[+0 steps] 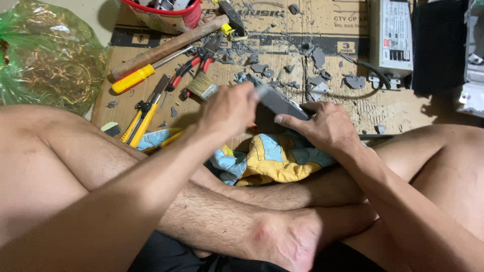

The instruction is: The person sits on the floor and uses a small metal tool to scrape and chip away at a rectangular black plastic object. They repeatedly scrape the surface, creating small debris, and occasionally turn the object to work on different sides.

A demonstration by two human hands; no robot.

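While the person sits cross-legged on the floor, bare legs fill the nearest part of the view, and a patterned cloth (267, 161) in yellow and blue lies bunched over them. Just above it the right hand (325, 126) grips a flat grey block (280, 103) from its right side, fingers curled over the near edge and the thumb stretched along it. The left hand (229, 108) comes in from the left with its fingers pressed together into a loose fist at the block's upper left end; it is blurred, so I cannot tell what it pinches, if anything. The block sits tilted between the two hands, over the cloth and just short of the cardboard sheet (363, 108) spread on the floor.

Left of the hands, on the cardboard, lie yellow-handled snips (143, 116), and just beyond the left hand a small paintbrush (201, 86). Farther out are red-handled pliers (194, 65), a yellow-handled screwdriver (141, 75) and a wooden-handled hammer (169, 46) laid at a slant. Grey broken chips (315, 80) are scattered over the cardboard behind the block. At the far edge stands a red bucket (169, 15), with a white metal box (392, 36) and its cable to the right. A crumpled green plastic bag (48, 53) sits at far left.
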